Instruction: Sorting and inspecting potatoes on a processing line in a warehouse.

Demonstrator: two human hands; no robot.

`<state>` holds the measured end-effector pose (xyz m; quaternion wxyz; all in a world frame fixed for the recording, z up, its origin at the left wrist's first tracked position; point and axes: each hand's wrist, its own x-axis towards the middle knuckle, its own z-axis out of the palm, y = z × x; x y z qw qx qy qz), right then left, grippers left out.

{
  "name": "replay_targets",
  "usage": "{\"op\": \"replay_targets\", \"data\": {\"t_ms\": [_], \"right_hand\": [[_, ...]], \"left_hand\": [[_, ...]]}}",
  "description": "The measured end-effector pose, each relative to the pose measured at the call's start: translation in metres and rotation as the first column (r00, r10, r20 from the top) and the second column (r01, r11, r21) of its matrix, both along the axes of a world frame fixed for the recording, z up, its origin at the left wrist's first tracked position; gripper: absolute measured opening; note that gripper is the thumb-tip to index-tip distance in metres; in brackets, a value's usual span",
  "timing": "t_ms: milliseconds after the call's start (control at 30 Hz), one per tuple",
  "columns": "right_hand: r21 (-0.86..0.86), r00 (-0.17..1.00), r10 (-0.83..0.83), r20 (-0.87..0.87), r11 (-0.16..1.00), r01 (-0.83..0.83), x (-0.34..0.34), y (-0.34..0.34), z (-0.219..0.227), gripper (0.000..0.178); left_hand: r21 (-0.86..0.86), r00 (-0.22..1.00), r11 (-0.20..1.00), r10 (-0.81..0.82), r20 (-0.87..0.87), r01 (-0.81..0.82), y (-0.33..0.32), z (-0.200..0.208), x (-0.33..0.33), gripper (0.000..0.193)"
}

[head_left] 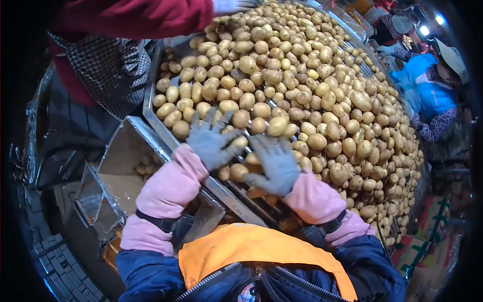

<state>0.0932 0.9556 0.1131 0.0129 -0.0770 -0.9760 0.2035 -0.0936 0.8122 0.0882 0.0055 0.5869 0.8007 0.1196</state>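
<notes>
Orange bib (251, 246): worn over a dark blue jacket (151, 274), nearest the view
Pink sleeves (168, 189), pair: over both forearms, reaching onto the bench
Right hand (275, 166), grey glove: palm down on the potatoes, grip wide, fingers spread; nothing seen clasped, though the underside is hidden
Left hand (213, 142), grey glove: beside it, grip likewise wide, fingertips against potatoes; underside hidden
Bench (231, 201): metal rim, running below both hands
Plastic-lined carton (118, 156): just outside the rim at left, some potatoes inside
Potatoes (327, 126), yellow-brown, mixed sizes: thin around the hands, densely heaped beyond and to the right
Handling note, by judgement: best spread and rolled with loose, flat fingers, so skins show and do not bruise; light pressure near the rim should keep the heap from sliding
Red sleeve (136, 20) and checked apron (115, 65), co-worker: far left
Blue vest (427, 85), another co-worker: far right, beyond the heap
</notes>
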Motion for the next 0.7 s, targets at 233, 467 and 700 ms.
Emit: {"op": "replay_targets", "data": {"t_ms": [233,467,700], "right_hand": [[-0.032,0.980,-0.075,-0.183,0.997,0.070,-0.046,0.052,0.030,0.026],[0.377,0.929,-0.304,0.209,0.902,0.210,-0.119,0.123,-0.012,0.027],[0.227,0.957,-0.285,0.054,0.937,0.266,-0.127,0.132,-0.034,0.027]], "left_hand": [[0.266,0.961,0.958,0.026,0.276,-0.103,-0.022,0.018,-0.040,0.033],[0.371,0.978,0.927,-0.017,0.207,-0.062,0.094,0.011,-0.032,0.028],[-0.290,0.969,0.957,0.057,0.240,0.016,0.166,0.013,-0.055,0.039]]}}
